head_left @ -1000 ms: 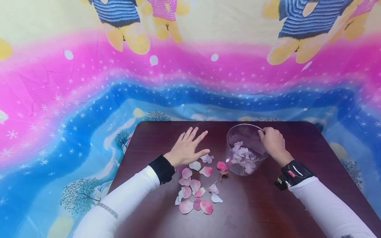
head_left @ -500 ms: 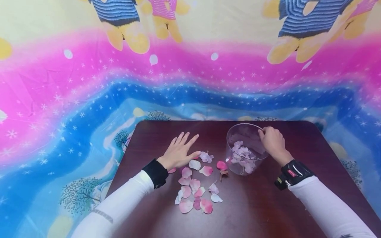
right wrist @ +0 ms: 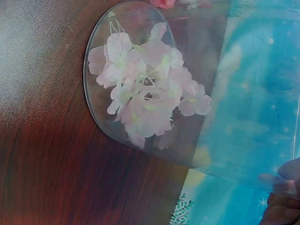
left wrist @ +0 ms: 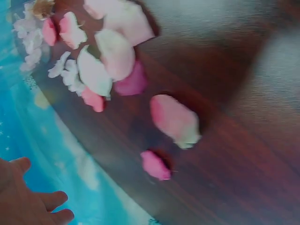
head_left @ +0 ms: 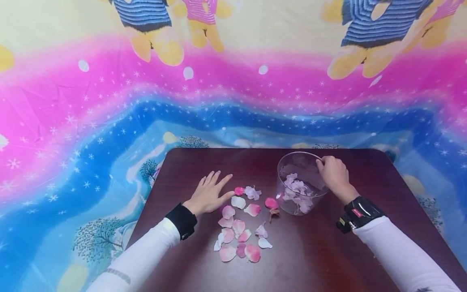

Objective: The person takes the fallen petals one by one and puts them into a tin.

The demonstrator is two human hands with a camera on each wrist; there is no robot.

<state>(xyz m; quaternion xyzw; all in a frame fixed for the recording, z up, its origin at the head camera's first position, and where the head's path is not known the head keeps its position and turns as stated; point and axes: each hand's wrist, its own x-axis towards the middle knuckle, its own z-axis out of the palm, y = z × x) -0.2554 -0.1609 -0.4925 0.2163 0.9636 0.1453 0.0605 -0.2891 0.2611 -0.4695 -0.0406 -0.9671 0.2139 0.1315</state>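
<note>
My right hand (head_left: 335, 176) grips the rim of a clear plastic tub (head_left: 304, 164) standing on the table, thumb over the edge. Pale pink artificial blossoms (right wrist: 145, 89) lie inside it. To the left, my left hand (head_left: 207, 196) is spread palm down with straight fingers, holding nothing, left of the loose petals. Beside its thumb are a bright pink petal (head_left: 238, 190), a pale blossom (head_left: 252, 192) and a white petal (head_left: 238, 202). Pink-and-white rose petals (head_left: 228, 253) are scattered nearer me. In the left wrist view, a small pink petal (left wrist: 155, 165) lies apart from the others.
Between the petals and the tub are another pink petal (head_left: 270, 203) and a brown dried bit (head_left: 274, 213). The dark wooden table (head_left: 328, 255) ends at a rounded far edge. Behind it hangs a patterned cloth (head_left: 233, 117).
My left hand has drawn back to the left and towards me, uncovering the bright pink petal beside the pale blossom. The right hand and the tub have stayed put.
</note>
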